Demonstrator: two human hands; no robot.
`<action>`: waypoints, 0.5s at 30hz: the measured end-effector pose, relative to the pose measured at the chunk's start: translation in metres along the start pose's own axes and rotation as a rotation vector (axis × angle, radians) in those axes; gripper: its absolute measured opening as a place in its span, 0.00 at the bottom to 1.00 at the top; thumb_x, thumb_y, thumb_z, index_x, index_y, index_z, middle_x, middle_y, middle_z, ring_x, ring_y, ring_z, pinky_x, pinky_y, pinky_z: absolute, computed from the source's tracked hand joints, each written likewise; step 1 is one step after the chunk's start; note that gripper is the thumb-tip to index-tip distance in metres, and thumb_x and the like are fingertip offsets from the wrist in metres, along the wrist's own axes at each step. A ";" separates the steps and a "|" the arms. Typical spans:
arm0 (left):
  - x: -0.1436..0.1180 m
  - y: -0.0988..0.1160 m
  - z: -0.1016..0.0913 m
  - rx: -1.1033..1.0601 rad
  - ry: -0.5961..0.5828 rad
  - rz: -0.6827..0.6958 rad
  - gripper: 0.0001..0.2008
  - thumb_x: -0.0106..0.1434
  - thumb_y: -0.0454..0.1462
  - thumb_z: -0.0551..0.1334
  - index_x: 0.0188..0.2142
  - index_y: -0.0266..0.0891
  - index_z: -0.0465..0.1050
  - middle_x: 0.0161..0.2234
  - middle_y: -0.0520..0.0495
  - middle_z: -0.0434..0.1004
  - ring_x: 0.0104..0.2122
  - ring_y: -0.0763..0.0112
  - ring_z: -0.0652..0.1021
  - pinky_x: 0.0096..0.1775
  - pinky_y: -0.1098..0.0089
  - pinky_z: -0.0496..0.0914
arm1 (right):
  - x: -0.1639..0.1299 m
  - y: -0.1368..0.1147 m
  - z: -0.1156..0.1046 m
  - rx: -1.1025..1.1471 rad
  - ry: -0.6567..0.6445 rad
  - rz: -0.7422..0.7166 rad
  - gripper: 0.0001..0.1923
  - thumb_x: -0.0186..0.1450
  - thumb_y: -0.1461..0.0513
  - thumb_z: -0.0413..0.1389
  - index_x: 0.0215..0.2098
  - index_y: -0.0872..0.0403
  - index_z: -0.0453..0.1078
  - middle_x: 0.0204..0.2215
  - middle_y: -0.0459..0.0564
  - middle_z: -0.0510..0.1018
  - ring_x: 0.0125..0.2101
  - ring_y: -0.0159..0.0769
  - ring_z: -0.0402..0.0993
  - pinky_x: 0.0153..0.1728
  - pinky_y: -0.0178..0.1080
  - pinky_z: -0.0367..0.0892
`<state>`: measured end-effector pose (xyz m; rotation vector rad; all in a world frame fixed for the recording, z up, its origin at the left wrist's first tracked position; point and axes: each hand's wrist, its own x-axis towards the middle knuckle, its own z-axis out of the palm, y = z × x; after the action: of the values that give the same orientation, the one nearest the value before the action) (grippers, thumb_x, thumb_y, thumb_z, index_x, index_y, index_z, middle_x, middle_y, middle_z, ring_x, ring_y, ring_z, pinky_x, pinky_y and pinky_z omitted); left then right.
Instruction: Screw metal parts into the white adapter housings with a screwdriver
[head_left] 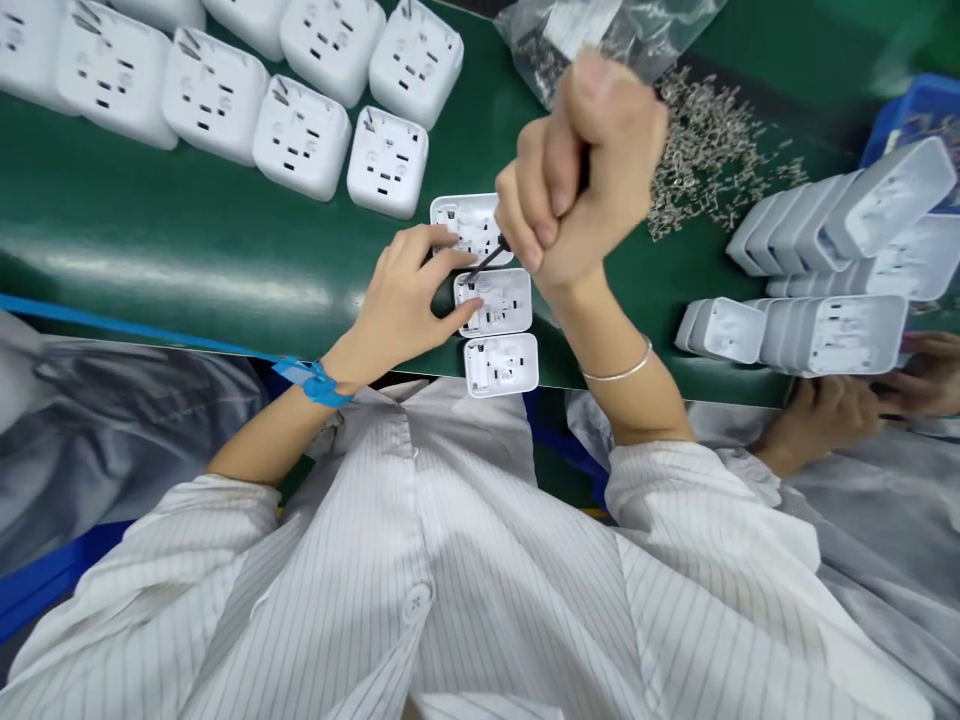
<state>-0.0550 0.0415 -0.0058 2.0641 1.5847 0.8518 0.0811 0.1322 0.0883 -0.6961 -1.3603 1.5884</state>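
Note:
Three white socket plates lie in a column near the front edge of the green belt: a far one [465, 218], a middle one [501, 300] and a near one [502, 364]. My left hand [409, 300] rests on the belt, its fingertips touching the far and middle plates. My right hand [581, 170] is a raised fist closed around a thin dark tool [487, 258], whose tip points down at the middle plate's top left corner.
Several assembled white socket cubes [300, 135] lie in rows at the far left. A pile of small metal clips [712, 150] and a clear bag [592, 30] lie at the far right. White housings [825, 330] are stacked at right, with another person's hands [832, 415] beside them.

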 end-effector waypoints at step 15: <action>0.002 -0.002 0.006 0.054 0.048 0.008 0.22 0.65 0.54 0.61 0.51 0.43 0.71 0.55 0.37 0.70 0.57 0.45 0.70 0.58 0.45 0.65 | -0.009 0.011 0.022 -0.109 -0.028 -0.081 0.34 0.65 0.42 0.53 0.14 0.50 0.43 0.13 0.42 0.47 0.16 0.32 0.44 0.18 0.39 0.48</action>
<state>-0.0519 0.0442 -0.0108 2.1030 1.6433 0.8765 0.0627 0.1139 0.0813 -0.6775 -1.4866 1.4741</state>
